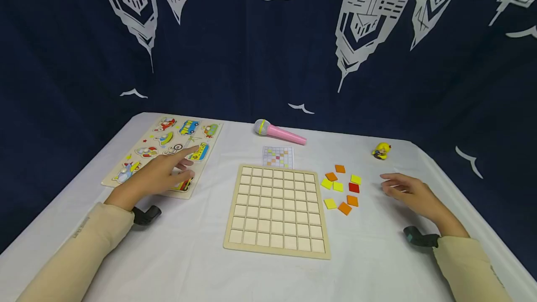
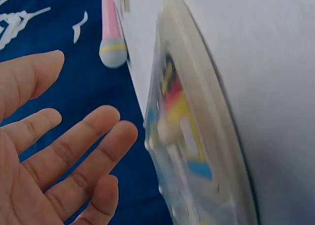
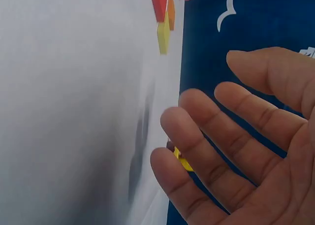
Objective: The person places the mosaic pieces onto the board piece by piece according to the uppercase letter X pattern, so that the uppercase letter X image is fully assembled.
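My left hand (image 1: 161,174) hovers over the right part of a wooden picture puzzle board (image 1: 144,149), its fingers loosely extended and holding nothing. In the left wrist view the puzzle board (image 2: 197,112) lies beyond the fingertips, partly blurred. My right hand (image 1: 413,195) is over the white cloth at the right, relaxed, nothing in it. Between the hands lies a wooden grid board (image 1: 277,209) with bare square cells. Several loose square tiles, such as a red tile (image 1: 354,187), a yellow tile (image 1: 330,203) and an orange tile (image 1: 345,208), are scattered between the grid board and my right hand.
Behind the grid board lies a small printed pattern card (image 1: 278,157), and beyond it a pink toy microphone (image 1: 281,133). A small yellow figurine (image 1: 381,150) stands beyond my right hand. A dark blue curtain (image 1: 251,59) hangs behind the table.
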